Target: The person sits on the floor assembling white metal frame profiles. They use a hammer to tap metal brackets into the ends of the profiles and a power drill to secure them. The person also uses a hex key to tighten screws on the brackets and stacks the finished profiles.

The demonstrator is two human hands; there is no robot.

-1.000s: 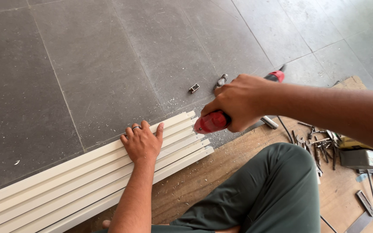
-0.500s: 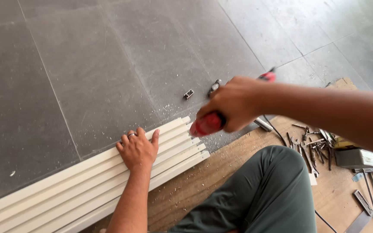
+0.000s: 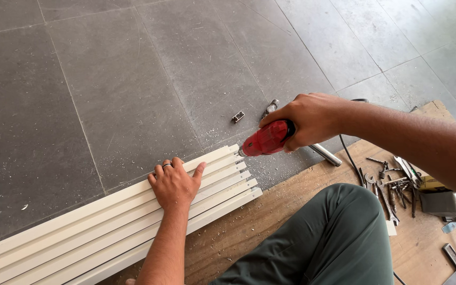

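Note:
My right hand [image 3: 307, 120] grips a red power drill [image 3: 266, 140], its nose against the end of the farthest of several cream-white rails [image 3: 96, 221] that lie side by side on the floor. My left hand [image 3: 174, 184] lies flat on top of the rails with fingers spread, a ring on one finger, a short way back from the drilled end. My knee in green trousers [image 3: 333, 232] is bent over a wooden board [image 3: 270, 211].
Grey floor tiles [image 3: 133, 79] carry metal shavings, a small metal clip [image 3: 237, 116] and a metal tube [image 3: 325, 154] near the drill. Loose hand tools and bits [image 3: 397, 182] and a grey box [image 3: 447, 203] lie on the board at right.
The drill in my right hand has come down so its tip meets the rail end. My left hand stays pressed on the rails.

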